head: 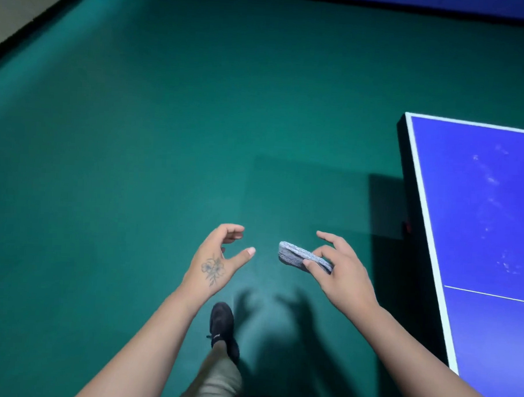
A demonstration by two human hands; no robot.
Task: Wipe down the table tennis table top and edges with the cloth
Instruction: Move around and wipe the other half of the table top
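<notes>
So the cloth (304,257) is pinched in the right hand (346,269), folded up into a thick little grey pad, thumb on the near face and fingers curled over the far edge. The left hand (219,258) is held just beside it with nothing in it, fingers loosely curved and thumb stuck out toward the cloth. Both hands are kept out over the green floor (136,163), well apart from the surface (479,207), which is seen off to the right with its white edge line and dark side edge.

The cloth can be reckoned soft, light and floppy, so it's probably best gripped flat across the folded middle, otherwise a corner could get dragged loose. Pale smudges are visible on the blue top, so wiping there looks not yet done. A black shoe (220,322) is caught below the hands.
</notes>
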